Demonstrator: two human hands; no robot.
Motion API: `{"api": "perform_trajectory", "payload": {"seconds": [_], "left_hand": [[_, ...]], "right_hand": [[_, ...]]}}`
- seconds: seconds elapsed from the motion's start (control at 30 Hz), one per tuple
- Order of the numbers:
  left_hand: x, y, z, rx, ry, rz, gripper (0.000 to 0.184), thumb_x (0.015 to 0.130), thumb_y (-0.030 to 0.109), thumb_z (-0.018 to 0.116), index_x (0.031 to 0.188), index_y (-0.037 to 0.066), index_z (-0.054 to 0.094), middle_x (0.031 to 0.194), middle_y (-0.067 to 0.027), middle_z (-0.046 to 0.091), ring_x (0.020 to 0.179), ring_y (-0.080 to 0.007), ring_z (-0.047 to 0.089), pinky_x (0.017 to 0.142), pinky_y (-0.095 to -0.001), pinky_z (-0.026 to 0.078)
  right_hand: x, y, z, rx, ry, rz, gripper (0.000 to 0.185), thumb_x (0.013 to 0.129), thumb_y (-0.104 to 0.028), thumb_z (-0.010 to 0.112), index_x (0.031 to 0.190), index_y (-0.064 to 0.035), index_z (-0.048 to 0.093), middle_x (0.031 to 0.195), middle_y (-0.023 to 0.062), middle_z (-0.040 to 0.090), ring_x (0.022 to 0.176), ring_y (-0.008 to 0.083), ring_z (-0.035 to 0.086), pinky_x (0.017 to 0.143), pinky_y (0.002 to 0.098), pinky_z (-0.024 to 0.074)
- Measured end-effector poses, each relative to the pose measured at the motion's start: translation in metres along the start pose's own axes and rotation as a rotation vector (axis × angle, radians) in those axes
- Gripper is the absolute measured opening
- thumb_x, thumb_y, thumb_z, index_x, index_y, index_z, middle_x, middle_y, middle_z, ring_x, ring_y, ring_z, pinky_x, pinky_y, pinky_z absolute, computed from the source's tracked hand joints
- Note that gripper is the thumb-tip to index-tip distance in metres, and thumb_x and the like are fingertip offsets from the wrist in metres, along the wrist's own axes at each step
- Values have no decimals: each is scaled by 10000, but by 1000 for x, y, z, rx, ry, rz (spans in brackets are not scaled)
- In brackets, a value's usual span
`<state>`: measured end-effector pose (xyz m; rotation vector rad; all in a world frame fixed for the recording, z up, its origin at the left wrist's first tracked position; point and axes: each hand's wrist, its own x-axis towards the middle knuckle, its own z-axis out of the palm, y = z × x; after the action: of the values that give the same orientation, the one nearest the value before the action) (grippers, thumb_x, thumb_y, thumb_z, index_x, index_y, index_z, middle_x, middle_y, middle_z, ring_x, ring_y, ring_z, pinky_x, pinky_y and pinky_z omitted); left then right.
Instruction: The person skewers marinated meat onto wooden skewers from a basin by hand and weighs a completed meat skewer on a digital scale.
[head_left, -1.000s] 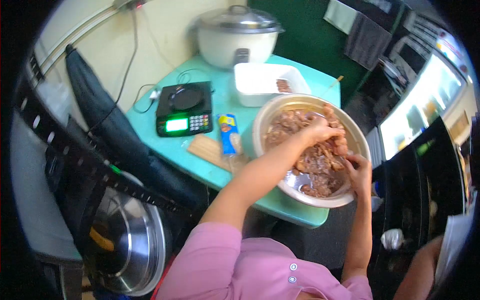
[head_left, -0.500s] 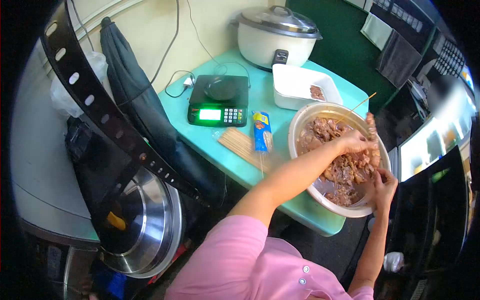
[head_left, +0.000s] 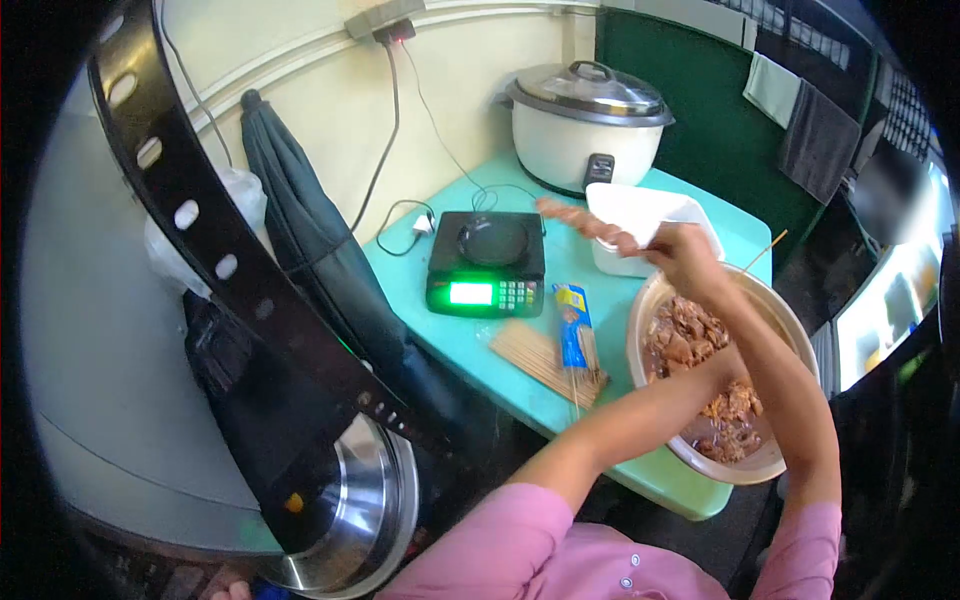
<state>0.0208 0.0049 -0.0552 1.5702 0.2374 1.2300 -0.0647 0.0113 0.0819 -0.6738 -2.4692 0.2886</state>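
Note:
My right hand is closed on the near end of a raw meat skewer. The skewer points left, over the near-left side of a white rectangular tub. My left arm reaches under the right forearm to a large round basin. There my left hand is mostly behind that forearm, its fingers hidden. Wet marinated meat pieces fill much of the basin. A thin bamboo stick rises from its far side.
A lit digital scale, bamboo skewers and a blue packet lie on the turquoise table. Behind stands a rice cooker. A dark strap crosses the left side, above a steel pot.
My right hand has lifted the meat skewer out of the basin and swung it left over the tub. My left hand has let go of it and is now behind the right forearm.

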Motion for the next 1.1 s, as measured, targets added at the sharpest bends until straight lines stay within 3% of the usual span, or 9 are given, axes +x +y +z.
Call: {"api": "perform_trajectory", "payload": {"seconds": [0.13, 0.27, 0.3, 0.37, 0.5, 0.6, 1.0, 1.07, 1.1], "left_hand": [[13, -14, 8, 504, 78, -289, 399, 791, 115, 616, 1181, 67, 551, 1176, -179, 552, 1112, -319, 517, 965, -401, 403], [23, -20, 13, 852, 129, -468, 263, 755, 0, 588, 1007, 15, 661, 1027, -215, 613, 979, -374, 601, 879, -440, 476], [20, -6, 12, 855, 128, -469, 263, 755, 0, 588, 1007, 15, 661, 1027, -215, 613, 979, -374, 601, 879, -440, 476], [10, 34, 14, 1051, -56, -152, 250, 707, -12, 585, 941, -9, 673, 1002, -239, 611, 960, -378, 609, 826, -455, 502], [11, 40, 16, 1094, -81, -187, 255, 705, -22, 578, 942, -11, 673, 987, -235, 615, 943, -376, 616, 806, -453, 508], [13, 27, 20, 1124, 10, -164, 240, 628, 101, 747, 840, 2, 693, 967, -212, 641, 956, -337, 627, 822, -418, 524], [16, 37, 10, 1109, -5, -173, 202, 713, 57, 614, 902, 15, 670, 996, -219, 622, 922, -371, 620, 785, -461, 499], [23, 37, 9, 927, 54, -425, 195, 759, 110, 586, 915, 35, 674, 1069, -221, 611, 928, -348, 623, 764, -444, 493], [11, 58, 3, 759, -57, -343, 223, 831, 181, 552, 965, 45, 667, 1117, -182, 616, 968, -264, 615, 769, -425, 479]], "right_hand": [[67, -21, 83, -29, -105, -79, 102, 689, -79, 664, 762, -33, 718, 765, 210, 662, 739, 361, 655, 715, 429, 531], [101, -20, 152, -38, -92, 32, 71, 690, -118, 717, 740, -68, 713, 860, 188, 673, 855, 353, 649, 763, 430, 530], [106, -18, 163, -36, -89, 31, 71, 690, -118, 717, 740, -68, 713, 860, 188, 673, 855, 353, 649, 763, 430, 530], [113, -14, 180, 10, -129, 137, 61, 695, -129, 724, 736, -85, 710, 905, 176, 670, 909, 344, 640, 788, 420, 527], [115, -6, 196, 52, -127, 155, 56, 698, -134, 722, 736, -94, 712, 894, 177, 671, 895, 345, 643, 784, 418, 530], [115, -6, 201, 29, -138, 150, 66, 694, -133, 724, 749, -96, 720, 891, 168, 676, 887, 338, 646, 784, 417, 531], [97, 0, 150, -38, -107, 208, 147, 725, -199, 710, 818, -86, 724, 906, 167, 671, 895, 340, 642, 801, 421, 521], [85, 10, 117, 2, -102, 158, 212, 736, -224, 710, 897, -87, 714, 912, 164, 666, 913, 337, 636, 804, 425, 514], [80, 24, 107, -24, -91, 129, 214, 744, -225, 707, 905, -85, 712, 908, 159, 664, 913, 330, 635, 810, 422, 510]]}}
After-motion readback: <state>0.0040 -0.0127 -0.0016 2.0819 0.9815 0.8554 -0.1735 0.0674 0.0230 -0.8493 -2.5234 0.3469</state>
